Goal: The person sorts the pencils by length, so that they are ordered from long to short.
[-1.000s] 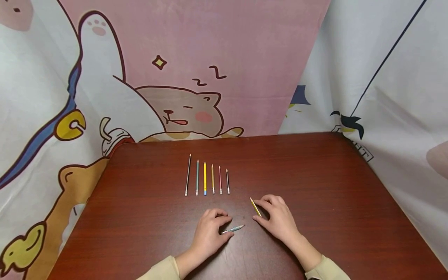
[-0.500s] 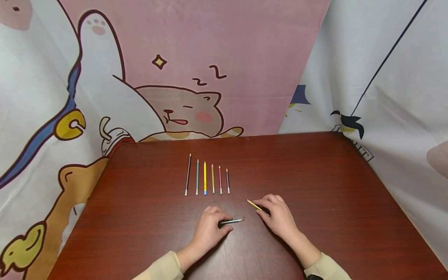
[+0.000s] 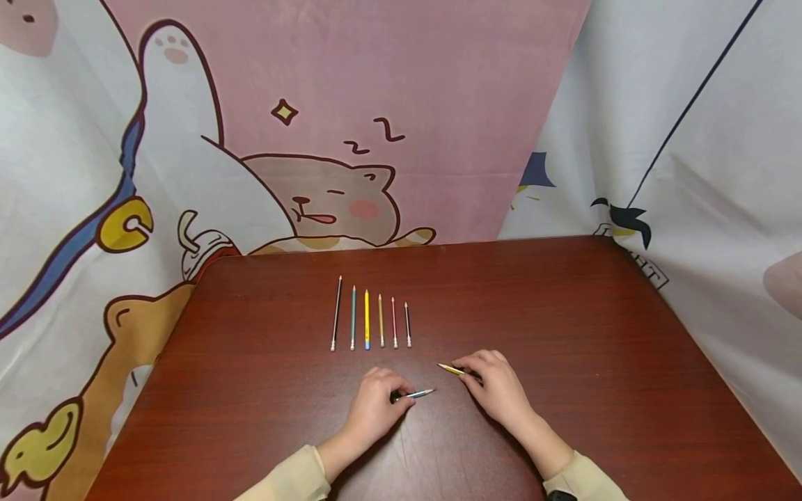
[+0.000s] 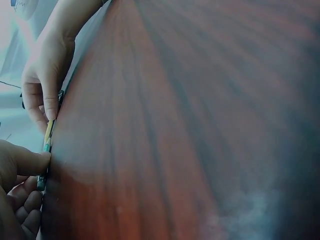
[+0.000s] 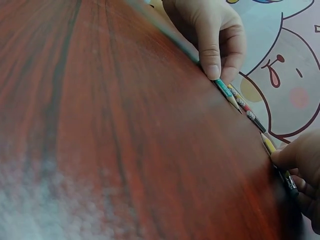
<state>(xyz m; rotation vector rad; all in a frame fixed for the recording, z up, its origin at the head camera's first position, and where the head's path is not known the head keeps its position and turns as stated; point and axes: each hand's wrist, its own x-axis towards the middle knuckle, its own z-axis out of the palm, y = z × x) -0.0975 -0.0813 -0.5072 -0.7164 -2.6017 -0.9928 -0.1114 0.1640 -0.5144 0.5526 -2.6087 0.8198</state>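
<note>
My left hand [image 3: 378, 405] pinches a short green pencil [image 3: 423, 393] between thumb and fingers, its sharpened tip pointing right. Across from it, my right hand [image 3: 498, 391] pinches a short yellow pencil [image 3: 450, 369] whose tip points left. The two tips face each other with a small gap between them in the head view. In the right wrist view, dark ends show on the yellow pencil [image 5: 268, 144], and the green pencil [image 5: 224, 90] sticks out below the left thumb. The fingers partly hide both pencils.
Beyond the hands, several pencils lie side by side on the brown table [image 3: 250, 390], from a long black pencil [image 3: 336, 313] at left, past a yellow pencil [image 3: 367, 319], to a short black pencil [image 3: 408, 325] at right. A printed curtain [image 3: 438, 125] hangs behind the table.
The yellow pencil has swung in my right hand, its tip moving left and slightly nearer. The green pencil has shifted slightly away from me in the left hand. The row of pencils stays put.
</note>
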